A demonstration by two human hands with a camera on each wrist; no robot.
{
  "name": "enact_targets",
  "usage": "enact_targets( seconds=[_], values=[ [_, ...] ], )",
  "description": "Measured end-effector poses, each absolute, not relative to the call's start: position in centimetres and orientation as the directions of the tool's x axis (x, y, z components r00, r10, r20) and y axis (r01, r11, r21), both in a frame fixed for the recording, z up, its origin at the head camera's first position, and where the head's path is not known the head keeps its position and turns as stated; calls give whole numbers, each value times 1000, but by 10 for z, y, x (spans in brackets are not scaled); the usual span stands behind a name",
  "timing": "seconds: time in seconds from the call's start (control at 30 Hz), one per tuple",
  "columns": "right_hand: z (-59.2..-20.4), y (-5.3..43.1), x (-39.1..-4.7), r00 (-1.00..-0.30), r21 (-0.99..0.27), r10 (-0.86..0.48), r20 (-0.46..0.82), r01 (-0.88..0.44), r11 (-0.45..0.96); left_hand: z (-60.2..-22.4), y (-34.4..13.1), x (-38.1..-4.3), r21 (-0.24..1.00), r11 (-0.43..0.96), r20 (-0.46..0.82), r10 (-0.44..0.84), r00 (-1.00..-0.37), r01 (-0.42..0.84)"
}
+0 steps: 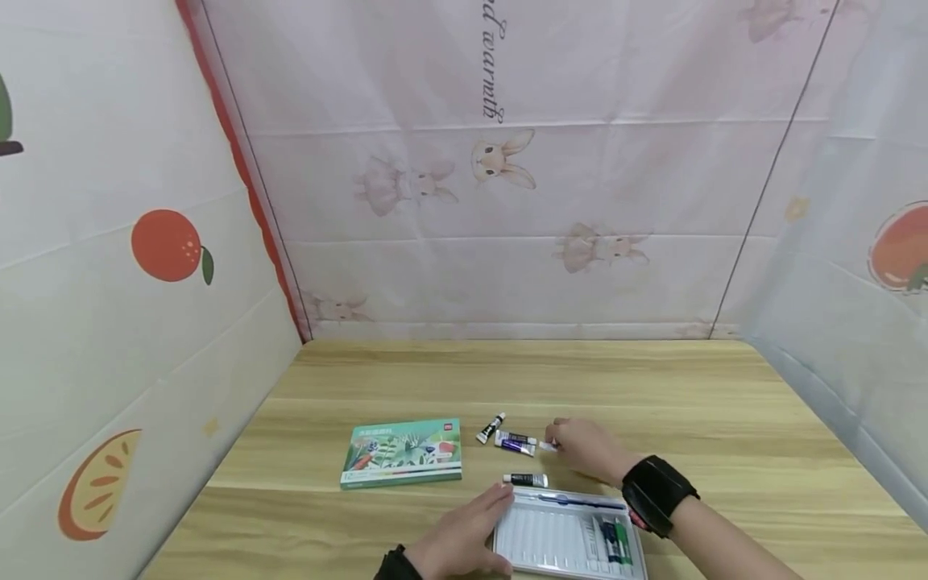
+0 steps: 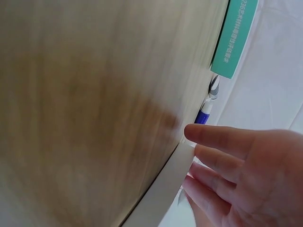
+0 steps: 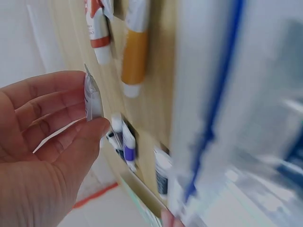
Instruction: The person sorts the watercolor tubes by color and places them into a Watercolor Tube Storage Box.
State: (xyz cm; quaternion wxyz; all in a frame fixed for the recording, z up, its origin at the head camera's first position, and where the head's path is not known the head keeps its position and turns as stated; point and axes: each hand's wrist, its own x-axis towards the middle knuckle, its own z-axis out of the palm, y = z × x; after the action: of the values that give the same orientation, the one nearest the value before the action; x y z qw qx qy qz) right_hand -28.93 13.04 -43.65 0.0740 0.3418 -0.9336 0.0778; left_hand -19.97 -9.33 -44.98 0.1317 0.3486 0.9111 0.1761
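My right hand (image 1: 590,449) pinches a small white-and-silver paint tube (image 3: 93,98) between thumb and fingers, above the table beyond the tray. With its fingers nearly straight, my left hand (image 1: 467,536) rests against the left edge of the white plastic paint tray (image 1: 540,536). A dark tube (image 1: 609,541) and a green tube (image 1: 623,541) lie in the tray's right part, and a blue paintbrush (image 1: 580,502) lies along its far side. Just beyond the tray is a black-labelled tube (image 1: 525,480). Purple (image 1: 515,448) and black (image 1: 490,428) tubes lie left of my right hand.
A green illustrated paint box (image 1: 402,453) lies left of the tubes. The right wrist view shows an ochre tube (image 3: 135,56) and a red-banded tube (image 3: 98,35) on the wooden table (image 1: 290,524). Printed cloth walls (image 1: 449,282) enclose the table's back and sides.
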Motion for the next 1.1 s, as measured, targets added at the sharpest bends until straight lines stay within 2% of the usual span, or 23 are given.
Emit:
enact_targets(
  seconds=[0.47, 0.8, 1.1],
  values=[
    [-430, 132, -239, -748, -267, -660, 69, -651, 711, -454, -95, -200, 405, 695, -116, 683, -721, 594],
    [-431, 138, -215, -583, -299, -786, 203, -802, 517, -453, -94, -201, 395, 691, -101, 687, -719, 605],
    [-437, 146, -199, -503, -281, -832, 236, -854, 437, -451, -94, -201, 422, 701, -130, 674, -727, 575]
  ],
)
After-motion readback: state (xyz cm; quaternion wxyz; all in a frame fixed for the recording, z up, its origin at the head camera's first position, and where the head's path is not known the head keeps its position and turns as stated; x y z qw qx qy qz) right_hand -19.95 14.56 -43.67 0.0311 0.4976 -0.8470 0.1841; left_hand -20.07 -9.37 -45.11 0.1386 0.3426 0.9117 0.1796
